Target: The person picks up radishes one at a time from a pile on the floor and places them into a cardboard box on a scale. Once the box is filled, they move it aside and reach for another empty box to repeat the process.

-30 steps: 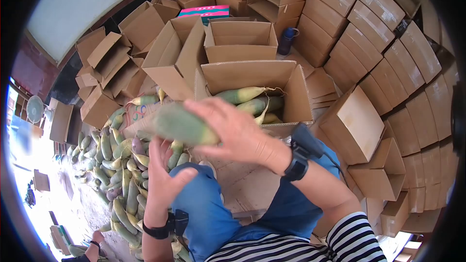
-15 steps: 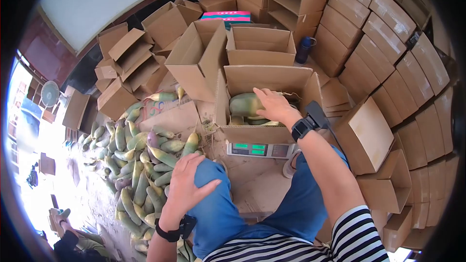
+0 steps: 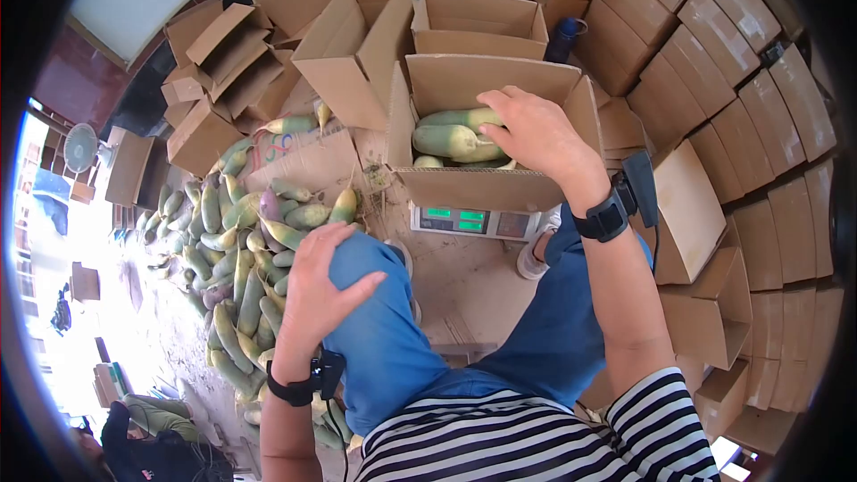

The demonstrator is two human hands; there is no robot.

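Note:
My right hand (image 3: 540, 136) reaches into an open cardboard box (image 3: 482, 187), its thumb and fingers around the right end of a green radish (image 3: 451, 118). Another green radish (image 3: 442, 140) lies just in front of it, with parts of others beneath. My palm hides the box's right part. The box sits over a scale (image 3: 473, 220) with lit green digits. My left hand (image 3: 326, 281) rests on my left knee, thumb spread from the fingers, holding nothing. Beside that knee spreads a large heap of green radishes (image 3: 237, 254), a few of them purplish.
Open cardboard boxes (image 3: 335, 85) stand behind and to the left. Stacked cartons (image 3: 750, 143) wall off the right side. A dark blue bottle (image 3: 564, 39) stands behind the box. At lower left is another person (image 3: 161, 442); a fan (image 3: 80, 147) stands farther off.
The view has tipped downward, so the scene sits higher. My right hand has shifted rightward in the box, and more of the two upper radishes shows. My left hand stays on the knee.

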